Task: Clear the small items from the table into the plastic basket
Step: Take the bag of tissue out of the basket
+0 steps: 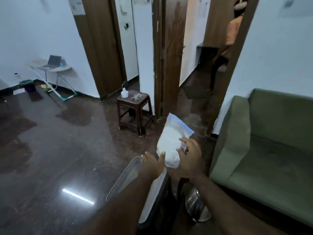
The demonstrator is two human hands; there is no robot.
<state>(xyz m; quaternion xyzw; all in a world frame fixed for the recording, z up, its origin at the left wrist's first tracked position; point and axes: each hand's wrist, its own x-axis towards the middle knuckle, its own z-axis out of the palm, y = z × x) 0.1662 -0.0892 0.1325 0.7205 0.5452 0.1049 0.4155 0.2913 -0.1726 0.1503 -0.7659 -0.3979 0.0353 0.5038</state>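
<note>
Both hands hold a clear plastic bag [171, 143] of white contents above the dark floor [67, 158], just left of the green sofa [264, 143]. The right hand [189, 158] clamps the bag's right side; the left hand [152, 164], fingers spread, presses its lower left edge. Left of the sofa, wide floor lies open up to a brown stool [133, 109].

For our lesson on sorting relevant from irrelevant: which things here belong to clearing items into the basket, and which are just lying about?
Part of the job: left hand; right hand; plastic bag held in both hands; clear plastic basket below.

Lying about: stool with bottle; sofa; steel vessel; laptop; bin.
</note>
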